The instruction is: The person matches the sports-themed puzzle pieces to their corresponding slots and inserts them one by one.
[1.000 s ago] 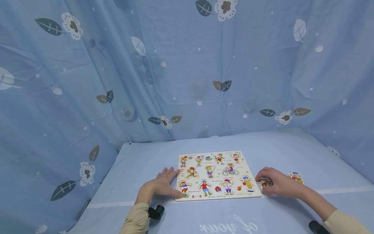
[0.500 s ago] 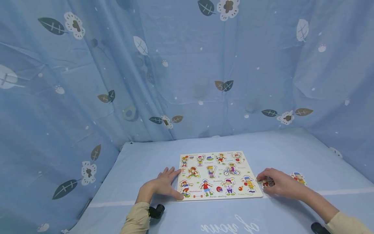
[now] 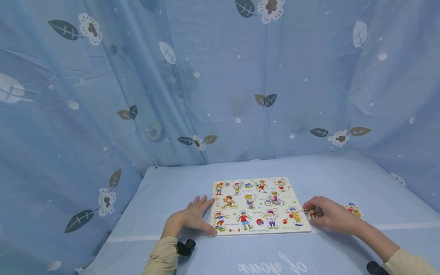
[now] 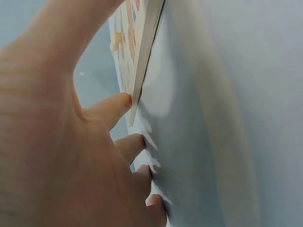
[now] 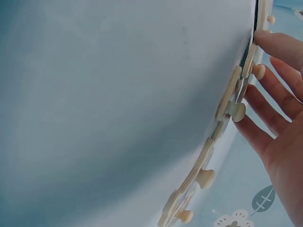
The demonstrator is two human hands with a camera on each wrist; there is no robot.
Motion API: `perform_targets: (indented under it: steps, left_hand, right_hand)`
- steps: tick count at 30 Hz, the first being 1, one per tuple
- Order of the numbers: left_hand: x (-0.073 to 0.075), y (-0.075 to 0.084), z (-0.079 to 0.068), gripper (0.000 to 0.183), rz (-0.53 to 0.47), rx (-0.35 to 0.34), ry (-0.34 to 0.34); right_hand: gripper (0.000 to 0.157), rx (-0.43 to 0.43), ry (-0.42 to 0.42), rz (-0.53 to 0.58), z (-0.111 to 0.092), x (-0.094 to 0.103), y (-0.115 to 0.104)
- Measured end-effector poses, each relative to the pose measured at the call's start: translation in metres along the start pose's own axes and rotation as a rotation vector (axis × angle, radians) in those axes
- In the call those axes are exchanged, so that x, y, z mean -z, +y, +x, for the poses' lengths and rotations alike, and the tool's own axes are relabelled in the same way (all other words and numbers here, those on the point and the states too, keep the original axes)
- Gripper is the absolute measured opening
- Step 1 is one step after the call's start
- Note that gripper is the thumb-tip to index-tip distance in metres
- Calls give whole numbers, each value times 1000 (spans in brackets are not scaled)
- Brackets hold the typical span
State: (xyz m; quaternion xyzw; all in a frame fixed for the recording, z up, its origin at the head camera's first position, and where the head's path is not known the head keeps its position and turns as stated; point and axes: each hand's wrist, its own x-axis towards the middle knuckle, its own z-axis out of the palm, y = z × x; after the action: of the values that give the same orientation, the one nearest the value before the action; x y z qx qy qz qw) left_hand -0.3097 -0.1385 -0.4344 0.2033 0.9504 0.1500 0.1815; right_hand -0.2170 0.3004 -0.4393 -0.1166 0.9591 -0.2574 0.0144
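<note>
A wooden knob puzzle board [image 3: 254, 223] printed with sports figures lies on the blue cloth. The upper figures carry knobs; the front row shows none. My left hand [image 3: 194, 217] rests at its left edge, thumb on the near corner, fingers spread; in the left wrist view the thumb [image 4: 111, 109] touches the board edge. Beside the right edge, my right hand [image 3: 326, 214] arches over loose puzzle pieces [image 3: 312, 214], partly hiding them. In the right wrist view its thumb tip [image 5: 260, 37] reaches the board's side, and its relaxed fingers lie close to a wooden knob [image 5: 236, 111].
Another loose puzzle piece [image 3: 354, 209] with a blue-capped figure lies right of the right hand. More knobbed pieces [image 5: 199, 172] show in the right wrist view. A patterned blue curtain [image 3: 223, 84] hangs behind the table.
The head view shifts slightly, so the whole scene drifts a little to the right. Both hands keep their places by the board and the loose pieces.
</note>
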Motion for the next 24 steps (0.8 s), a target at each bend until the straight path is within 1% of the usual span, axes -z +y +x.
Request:
perform_targets:
  steps: [8, 16, 20, 24]
  left_hand:
    - [1, 1, 0, 115, 23, -1, 6]
    - [-1, -1, 3, 115, 13, -10, 8]
    - [-2, -2, 3, 115, 21, -12, 15]
    - [-3, -3, 3, 115, 20, -10, 16]
  right_hand:
    - [40, 13, 25, -8, 1, 6, -6]
    - [37, 62, 43, -18, 10, 6, -14]
    - [37, 65, 51, 2, 15, 4, -21]
    - [37, 109, 73, 41, 21, 1, -29]
